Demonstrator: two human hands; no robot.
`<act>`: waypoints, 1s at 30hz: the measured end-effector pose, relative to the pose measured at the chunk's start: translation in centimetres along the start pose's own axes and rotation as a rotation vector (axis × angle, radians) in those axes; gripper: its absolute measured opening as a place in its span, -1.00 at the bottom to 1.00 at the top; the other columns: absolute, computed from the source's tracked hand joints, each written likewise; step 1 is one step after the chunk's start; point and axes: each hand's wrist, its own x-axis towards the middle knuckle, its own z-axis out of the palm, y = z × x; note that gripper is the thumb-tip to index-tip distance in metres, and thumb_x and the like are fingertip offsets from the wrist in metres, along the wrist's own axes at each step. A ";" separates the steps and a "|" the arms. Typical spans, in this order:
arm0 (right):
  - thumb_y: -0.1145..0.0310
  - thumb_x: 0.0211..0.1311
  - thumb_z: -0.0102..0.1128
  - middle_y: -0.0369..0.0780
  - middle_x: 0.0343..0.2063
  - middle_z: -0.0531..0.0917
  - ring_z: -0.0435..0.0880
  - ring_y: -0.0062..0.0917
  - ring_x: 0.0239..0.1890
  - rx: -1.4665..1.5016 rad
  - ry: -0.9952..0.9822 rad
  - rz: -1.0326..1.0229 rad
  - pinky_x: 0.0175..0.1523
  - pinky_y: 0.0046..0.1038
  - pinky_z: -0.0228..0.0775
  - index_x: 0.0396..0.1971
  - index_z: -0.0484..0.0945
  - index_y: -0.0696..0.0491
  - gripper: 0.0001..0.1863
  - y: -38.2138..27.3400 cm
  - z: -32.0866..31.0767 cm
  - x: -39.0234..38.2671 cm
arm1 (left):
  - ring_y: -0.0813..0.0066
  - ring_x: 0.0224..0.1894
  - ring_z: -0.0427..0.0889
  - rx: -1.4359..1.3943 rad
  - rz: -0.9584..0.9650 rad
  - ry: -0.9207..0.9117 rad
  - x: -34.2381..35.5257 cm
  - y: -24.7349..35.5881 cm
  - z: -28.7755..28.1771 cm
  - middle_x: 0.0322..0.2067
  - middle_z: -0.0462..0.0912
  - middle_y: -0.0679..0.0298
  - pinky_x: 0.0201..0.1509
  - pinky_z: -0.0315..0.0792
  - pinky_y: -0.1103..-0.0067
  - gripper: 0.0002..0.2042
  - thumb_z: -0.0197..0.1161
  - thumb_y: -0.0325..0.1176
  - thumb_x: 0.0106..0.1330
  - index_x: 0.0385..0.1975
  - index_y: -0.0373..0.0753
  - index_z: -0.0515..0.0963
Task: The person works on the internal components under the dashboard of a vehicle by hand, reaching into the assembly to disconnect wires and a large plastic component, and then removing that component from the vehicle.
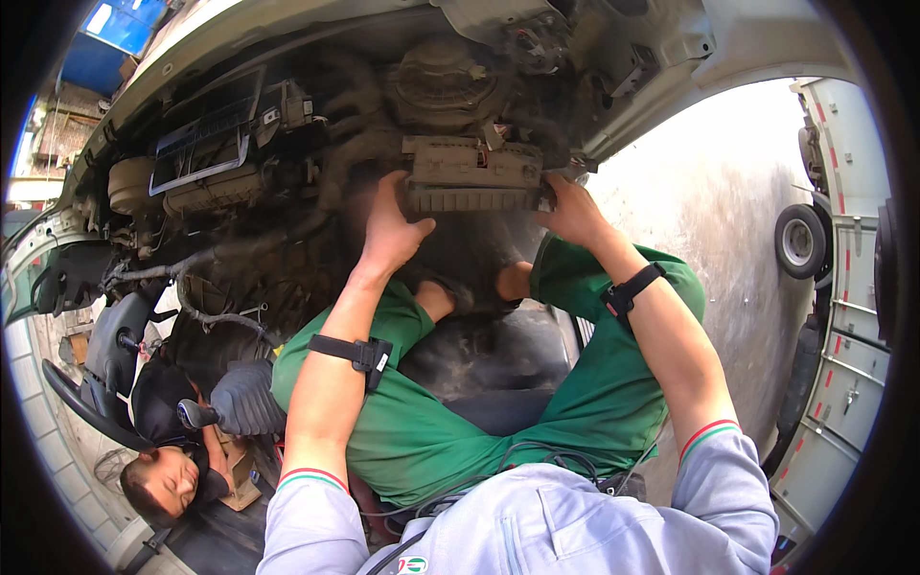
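Note:
A dusty grey plastic housing [474,172], box-shaped with a ribbed lower edge, is in front of me, in the stripped dashboard of a vehicle. My left hand [391,228] grips its left end, fingers up along the side and thumb pointing inward below. At the opposite end my right hand [572,209] is closed on the housing, its fingertips partly hidden behind the edge. Just above the housing sits a round dusty blower casing [446,79]. Small wires and a connector [496,134] show at the housing's top.
To the left are a steering wheel [81,402], a gear lever [196,414] with a grey boot, and a hanging wiring harness [192,287]. A co-worker [168,479] is low beside the driver's side. A truck with a wheel [800,241] stands outside on the right.

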 end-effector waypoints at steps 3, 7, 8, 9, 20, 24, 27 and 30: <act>0.21 -0.03 0.45 0.24 0.01 0.55 0.53 0.12 0.11 -0.075 -0.025 0.046 0.20 -0.08 0.42 0.05 0.40 0.31 -0.31 -1.0 0.5 0.6 | 0.31 0.12 0.57 -0.033 0.043 0.059 0.0 -0.7 0.2 0.16 0.51 0.01 0.00 0.51 0.49 -0.20 0.40 -0.59 -0.02 0.33 -0.26 0.24; 0.17 -0.06 0.48 0.27 0.00 0.54 0.52 0.13 0.11 -0.144 0.116 0.000 0.20 -0.09 0.42 0.01 0.38 0.35 -0.26 -1.0 2.0 1.2 | 0.29 0.14 0.55 -0.133 -0.011 0.027 -0.5 0.3 0.1 0.19 0.49 0.04 0.04 0.50 0.49 -0.21 0.35 -0.63 -0.02 0.33 -0.25 0.26; 0.17 -0.06 0.48 0.27 0.00 0.54 0.52 0.13 0.11 -0.151 0.112 -0.001 0.20 -0.09 0.42 0.01 0.38 0.35 -0.26 -0.6 2.0 1.2 | 0.29 0.14 0.55 -0.140 -0.013 0.030 -0.4 0.4 0.2 0.19 0.49 0.04 0.04 0.50 0.49 -0.21 0.35 -0.63 -0.02 0.33 -0.25 0.26; 0.15 -0.07 0.49 0.26 -0.01 0.55 0.53 0.12 0.10 -0.127 0.096 0.019 0.19 -0.09 0.43 0.01 0.38 0.34 -0.26 -0.7 1.8 1.2 | 0.29 0.15 0.54 -0.164 -0.052 0.019 -0.3 0.4 0.1 0.19 0.49 0.05 0.05 0.50 0.50 -0.22 0.34 -0.65 -0.02 0.33 -0.25 0.27; 0.03 -0.14 0.49 0.16 -0.27 0.68 0.66 0.05 -0.10 -0.127 0.065 0.034 0.02 -0.13 0.50 -0.14 0.49 0.33 -0.28 -5.7 -3.4 -1.5 | 0.26 0.16 0.56 -0.396 -0.121 0.019 -0.2 1.6 -2.0 0.13 0.57 0.06 0.18 0.45 0.48 -0.29 0.27 -0.64 -0.02 0.29 -0.31 0.36; 0.04 -0.14 0.54 0.14 -0.28 0.70 0.71 -0.02 -0.13 -0.088 0.087 0.051 -0.01 -0.19 0.52 -0.14 0.53 0.33 -0.29 -8.5 -6.2 -2.8 | 0.38 0.09 0.56 -0.466 -0.099 0.031 0.1 2.2 -2.3 0.15 0.56 0.09 0.18 0.43 0.52 -0.31 0.26 -0.65 0.05 0.31 -0.36 0.33; 0.06 -0.18 0.63 0.07 -0.36 0.72 0.75 -0.16 -0.23 -0.058 0.190 0.006 -0.08 -0.32 0.54 -0.16 0.57 0.35 -0.28 -9.8 -7.8 -2.5 | 0.46 0.04 0.55 -0.569 -0.117 0.025 0.4 2.7 -2.8 0.15 0.55 0.14 0.19 0.40 0.55 -0.35 0.27 -0.66 0.13 0.32 -0.38 0.33; 0.02 -0.15 0.66 -0.04 -0.37 0.74 0.70 -0.41 -0.30 0.063 0.262 0.015 -0.10 -0.39 0.52 -0.16 0.58 0.30 -0.28 -11.0 -9.1 -1.8 | 0.48 0.04 0.55 -0.659 -0.072 0.027 1.2 2.5 -3.2 0.12 0.56 0.17 0.21 0.39 0.55 -0.39 0.33 -0.60 0.22 0.31 -0.38 0.35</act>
